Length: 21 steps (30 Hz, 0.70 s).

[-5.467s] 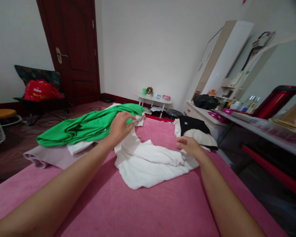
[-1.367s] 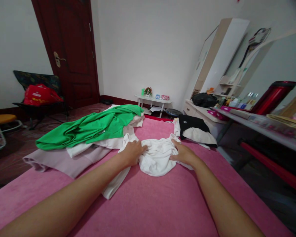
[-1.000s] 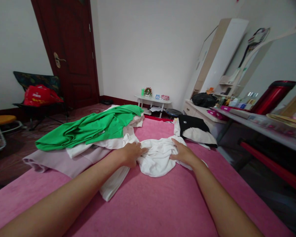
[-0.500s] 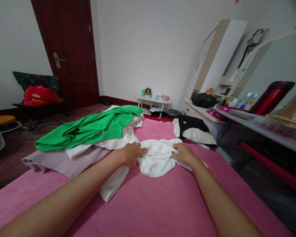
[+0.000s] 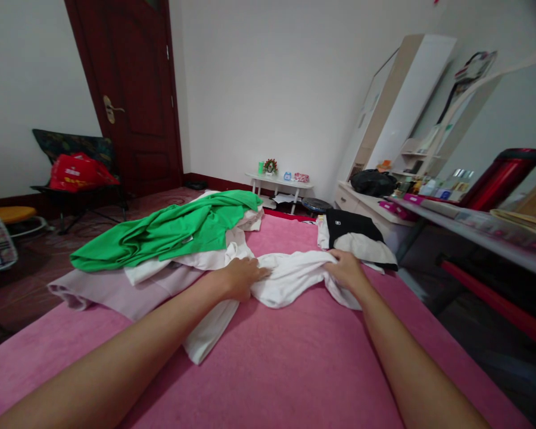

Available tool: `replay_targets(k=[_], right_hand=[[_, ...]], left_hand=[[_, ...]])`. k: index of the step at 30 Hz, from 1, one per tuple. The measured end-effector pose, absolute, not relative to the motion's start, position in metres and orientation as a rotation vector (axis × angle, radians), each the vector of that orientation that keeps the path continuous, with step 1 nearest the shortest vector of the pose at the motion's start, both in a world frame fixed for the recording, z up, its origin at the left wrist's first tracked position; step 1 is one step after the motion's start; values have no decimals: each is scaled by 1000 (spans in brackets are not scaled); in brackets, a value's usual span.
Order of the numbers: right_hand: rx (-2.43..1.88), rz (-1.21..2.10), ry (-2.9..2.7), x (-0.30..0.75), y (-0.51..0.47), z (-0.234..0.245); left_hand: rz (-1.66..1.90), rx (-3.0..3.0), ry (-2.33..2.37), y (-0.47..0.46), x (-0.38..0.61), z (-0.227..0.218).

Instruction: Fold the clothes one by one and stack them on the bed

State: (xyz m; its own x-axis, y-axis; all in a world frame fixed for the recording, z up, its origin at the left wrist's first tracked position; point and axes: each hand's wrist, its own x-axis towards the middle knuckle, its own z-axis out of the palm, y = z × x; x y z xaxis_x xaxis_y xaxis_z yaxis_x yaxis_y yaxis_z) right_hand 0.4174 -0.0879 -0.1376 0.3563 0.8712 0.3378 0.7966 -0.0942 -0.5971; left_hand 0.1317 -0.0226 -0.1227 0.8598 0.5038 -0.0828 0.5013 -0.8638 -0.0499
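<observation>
A crumpled white garment stretches between my two hands over the pink bed cover. My left hand is closed on its left part, and a white sleeve-like length hangs toward me below that hand. My right hand pinches the garment's right end and lifts it a little, with a fold drooping beneath. Just left of my left hand lies a loose heap of clothes, with a green garment on top and a pale lilac one underneath. The exact kind of the white garment cannot be made out.
Beyond my right hand sits a stack of folded clothes with a black piece on top. A desk stands along the right side. At the back is a small white table; a chair holds a red bag at left.
My right hand has moved right and slightly up, pulling the white garment's end out so that it stretches wider. My left hand keeps its grip. The view has shifted slightly.
</observation>
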Motion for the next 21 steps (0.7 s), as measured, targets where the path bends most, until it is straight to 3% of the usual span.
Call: replay_targets(k=[10,15,21], right_hand=[[-1202,-31,-578,422,-93,-101],[-859,-183,-421,431,-98,-83],[-790,-366,-429,422,-111,-57]], left_hand=[[-131,-3218,-758,-23,138,-131],[-282,-3661,-587,-33,129,-89],[-928,-3829,-486,-41,99,-34]])
